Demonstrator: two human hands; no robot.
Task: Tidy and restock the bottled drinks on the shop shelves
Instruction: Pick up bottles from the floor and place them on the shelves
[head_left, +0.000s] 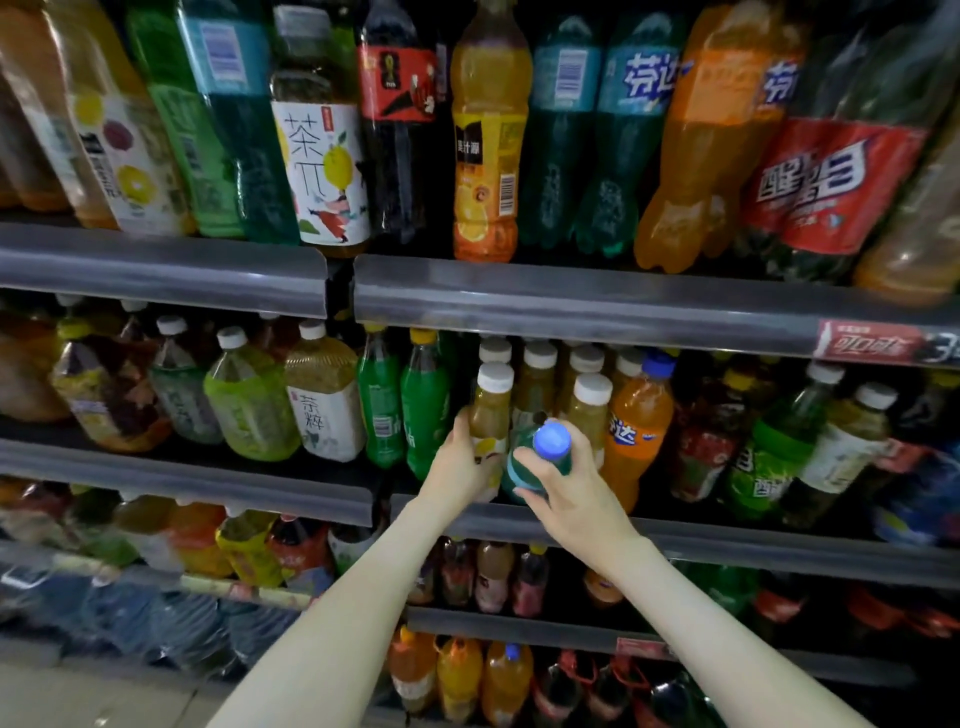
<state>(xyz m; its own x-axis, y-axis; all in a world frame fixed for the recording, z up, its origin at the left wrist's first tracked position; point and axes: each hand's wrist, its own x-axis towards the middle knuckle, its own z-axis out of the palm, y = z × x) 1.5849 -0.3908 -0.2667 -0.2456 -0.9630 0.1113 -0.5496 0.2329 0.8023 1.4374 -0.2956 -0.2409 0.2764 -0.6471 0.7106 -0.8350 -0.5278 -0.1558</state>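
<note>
**A:** Where does the bottle lie relative to the hands?

**B:** At centre frame, the right hand (569, 486) is clamped round the green plastic bottle with the blue cap (551, 440). The bottle's long axis is tipped, with the cap toward the viewer and the base toward the middle shelf.

**A:** And the other hand?

**B:** The left hand (460, 462), just to its left, grips the white-capped bottle of yellow-green tea (491, 410), which stands at the front of its row.

**A:** Is there room to go in?

**B:** It looks tight. The grey shelf lip (727, 540) runs below. The orange soda bottle (636, 415) stands just to the right, and the green soda bottle (426, 410) to the left. The rows behind look full, so the tea bottle probably has to be shifted to open a slot.
</note>
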